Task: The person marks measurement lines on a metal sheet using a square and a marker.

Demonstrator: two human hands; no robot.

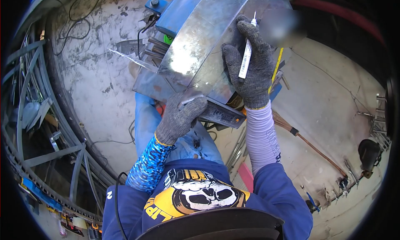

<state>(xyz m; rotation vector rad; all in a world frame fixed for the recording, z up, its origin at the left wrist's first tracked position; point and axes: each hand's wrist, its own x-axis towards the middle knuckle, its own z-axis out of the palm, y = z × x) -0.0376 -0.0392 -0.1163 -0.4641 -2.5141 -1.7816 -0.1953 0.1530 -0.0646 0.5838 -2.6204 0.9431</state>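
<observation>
My left hand [180, 117], in a grey knit glove, is closed on a dark flat rectangular block [224, 114] with raised marks and a pale metal edge. The block lies against the near edge of a shiny sheet-metal piece [204, 52]. My right hand [255, 67], gloved alike, rests over the right side of that sheet metal. A slim white marker [246, 58] with a barcode and a thin tip is held among its fingers, the tip pointing away from me. Part of the metal under the right hand is hidden.
Blue steel parts [177, 15] support the metal's far side, with several metal bars [156, 48] nearby. A yellow tape measure strip [277, 69] shows at right. Farther right lies a broom [308, 144]. A rack of metal offcuts [41, 106] stands left; cables cross the floor.
</observation>
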